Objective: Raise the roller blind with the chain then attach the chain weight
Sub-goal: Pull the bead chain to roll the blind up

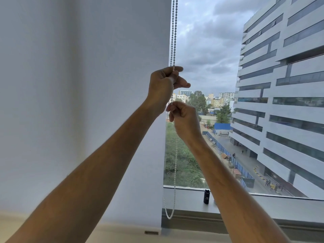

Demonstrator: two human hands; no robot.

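A white roller blind [84, 95] hangs fully down over the left half of the window, its bottom bar [150, 232] close to the sill. A white bead chain [174, 32] drops in two strands along the blind's right edge and ends in a loop [169, 216] near the sill. My left hand [164, 86] is closed on the chain higher up. Just below it my right hand [184, 118] pinches the chain too. A small black cylinder, the chain weight [206, 196], stands upright on the sill, apart from the chain.
The grey window sill [273, 206] runs along the bottom right. Bare glass [210, 50] right of the blind shows a tall office building, trees and a street below. A beige surface [122, 234] lies under the blind.
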